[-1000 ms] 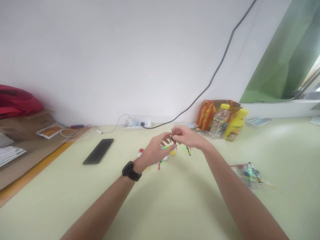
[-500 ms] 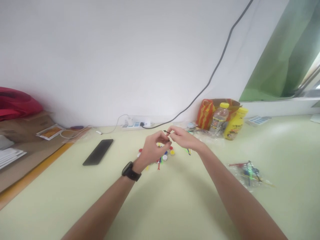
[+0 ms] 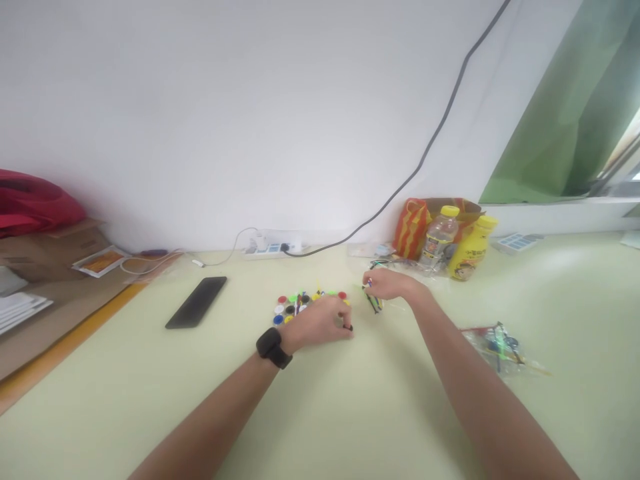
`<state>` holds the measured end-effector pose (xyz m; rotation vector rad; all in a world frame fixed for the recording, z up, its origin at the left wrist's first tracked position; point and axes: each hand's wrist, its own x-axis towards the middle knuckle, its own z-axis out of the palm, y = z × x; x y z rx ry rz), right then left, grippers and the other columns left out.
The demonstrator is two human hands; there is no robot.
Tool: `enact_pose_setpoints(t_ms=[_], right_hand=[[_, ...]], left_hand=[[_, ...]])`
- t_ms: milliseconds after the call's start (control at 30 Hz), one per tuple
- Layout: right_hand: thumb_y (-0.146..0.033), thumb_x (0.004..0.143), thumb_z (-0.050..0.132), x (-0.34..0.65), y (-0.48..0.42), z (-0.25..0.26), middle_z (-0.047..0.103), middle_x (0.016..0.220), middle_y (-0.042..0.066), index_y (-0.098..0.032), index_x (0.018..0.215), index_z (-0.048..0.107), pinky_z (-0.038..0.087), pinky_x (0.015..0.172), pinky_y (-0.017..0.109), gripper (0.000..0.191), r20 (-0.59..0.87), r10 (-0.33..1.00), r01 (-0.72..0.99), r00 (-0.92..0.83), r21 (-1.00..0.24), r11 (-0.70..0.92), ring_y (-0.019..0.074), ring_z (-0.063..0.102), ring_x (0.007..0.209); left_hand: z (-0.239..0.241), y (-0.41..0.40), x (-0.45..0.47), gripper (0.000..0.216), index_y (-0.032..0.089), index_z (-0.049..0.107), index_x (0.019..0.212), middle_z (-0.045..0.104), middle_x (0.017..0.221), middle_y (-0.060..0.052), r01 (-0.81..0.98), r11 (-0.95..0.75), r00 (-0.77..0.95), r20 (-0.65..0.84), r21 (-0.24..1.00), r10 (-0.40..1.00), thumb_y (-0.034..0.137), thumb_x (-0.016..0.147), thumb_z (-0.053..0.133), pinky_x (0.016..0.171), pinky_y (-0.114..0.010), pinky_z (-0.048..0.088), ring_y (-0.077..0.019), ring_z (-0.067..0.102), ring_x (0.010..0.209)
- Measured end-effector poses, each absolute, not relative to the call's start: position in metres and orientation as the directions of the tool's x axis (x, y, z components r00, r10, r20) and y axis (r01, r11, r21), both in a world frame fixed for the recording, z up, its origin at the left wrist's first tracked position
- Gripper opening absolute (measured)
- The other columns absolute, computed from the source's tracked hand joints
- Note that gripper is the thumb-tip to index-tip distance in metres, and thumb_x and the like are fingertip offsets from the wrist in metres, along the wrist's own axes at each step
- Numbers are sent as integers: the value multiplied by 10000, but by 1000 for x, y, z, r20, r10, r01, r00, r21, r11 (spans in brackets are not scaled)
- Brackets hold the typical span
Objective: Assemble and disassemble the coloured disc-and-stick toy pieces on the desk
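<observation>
My left hand point(image 3: 324, 321), with a black watch point(image 3: 270, 345) at its wrist, is low over the table at the front of a group of small round discs. A small black piece point(image 3: 349, 327) shows between its thumb and fingers. The discs are red, white, blue, yellow, green and black; a white one point(image 3: 279, 310) and a blue one point(image 3: 279, 320) lie at the left side, and my hand covers part of the group. My right hand point(image 3: 389, 284) reaches down at a small pile of thin coloured sticks point(image 3: 373, 303). Its fingers are pinched together, and what they hold is too small to make out.
A black phone point(image 3: 197, 303) lies to the left. A clear bag of coloured parts point(image 3: 503, 347) lies at the right. Behind stand a clear bottle point(image 3: 439, 237), a yellow bottle point(image 3: 470, 250) and a striped bag point(image 3: 410, 228). A power strip point(image 3: 273, 249) lies along the wall.
My hands were together above the discs with a dark stick between them. They have parted: my left hand came down to the table, and my right hand moved right to the stick pile.
</observation>
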<state>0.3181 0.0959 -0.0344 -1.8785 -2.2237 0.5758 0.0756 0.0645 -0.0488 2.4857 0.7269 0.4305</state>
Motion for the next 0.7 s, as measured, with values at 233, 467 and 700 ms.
enact_pose_setpoints(t_ms=[233, 467, 700], right_hand=[[-278, 877, 653, 300, 83, -10, 737, 918, 61, -205, 1082, 709, 449, 647, 278, 225, -88, 965, 863, -248, -472, 179, 206, 667, 776], [-326, 933, 630, 283, 16, 56, 715, 964, 72, -266, 1191, 685, 411, 702, 321, 271, 198, 956, 858, -216, -429, 283, 265, 654, 889], [-477, 961, 578, 346, -47, 67, 700, 886, 63, -303, 1140, 678, 456, 606, 344, 270, 361, 927, 903, -101, -358, 238, 238, 633, 709]], left_hand=[[-51, 63, 73, 362, 259, 632, 1270, 617, 1419, -90, 407, -814, 766, 331, 413, 551, 293, 917, 700, 1118, -449, 435, -293, 529, 1357], [-55, 66, 71, 236, 201, 690, 880, 742, 1077, -89, 418, -849, 835, 232, 322, 499, 282, 1030, 527, 1028, -410, 486, -288, 625, 1256], [-53, 62, 71, 180, 207, 702, 1109, 706, 1278, -118, 495, -830, 769, 315, 256, 556, 295, 1001, 588, 1111, -496, 423, -326, 558, 1336]])
